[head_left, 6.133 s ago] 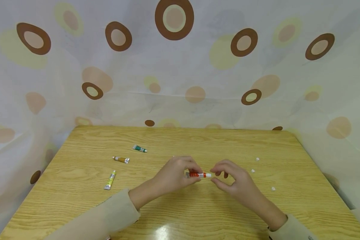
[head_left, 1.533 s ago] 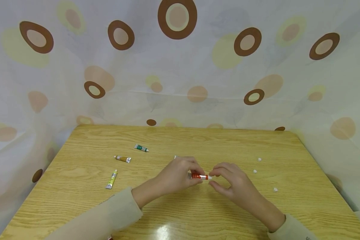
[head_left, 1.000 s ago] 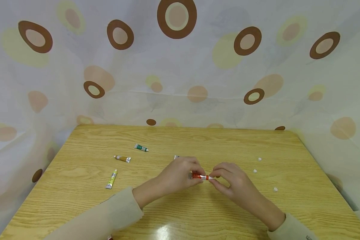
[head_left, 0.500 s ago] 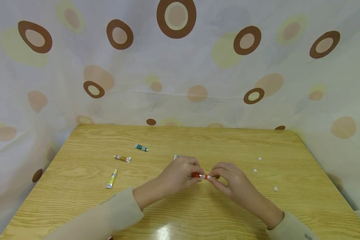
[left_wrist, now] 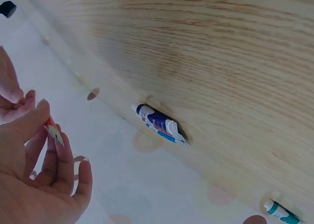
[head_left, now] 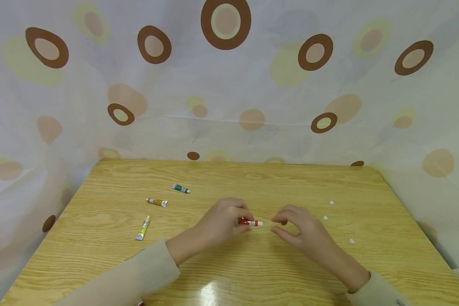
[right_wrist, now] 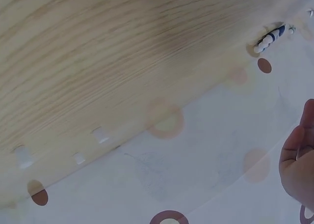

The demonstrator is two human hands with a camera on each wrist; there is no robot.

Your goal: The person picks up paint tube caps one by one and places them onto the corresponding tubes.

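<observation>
My left hand [head_left: 225, 219] grips a small red paint tube [head_left: 248, 222] above the table, its white end pointing right. In the left wrist view the tube [left_wrist: 54, 130] sits between the thumb and fingers of that hand. My right hand [head_left: 307, 229] hovers just right of the tube, thumb and index finger bent towards each other with a gap between them. I see nothing held in it. A dark blue paint tube [left_wrist: 159, 122] lies beyond my left hand, which hides it in the head view.
Green [head_left: 181, 188], ochre [head_left: 157, 202] and yellow [head_left: 142, 228] paint tubes lie on the left of the wooden table [head_left: 252, 272]. Small white caps [head_left: 331, 202] are scattered on the right. A dark red object [head_left: 140, 303] shows at the front edge. A patterned curtain [head_left: 168, 85] surrounds the table.
Half a second ago my right fingers pinched the red tube's white end. They have now moved off to the right, and my left hand has drawn the tube slightly left.
</observation>
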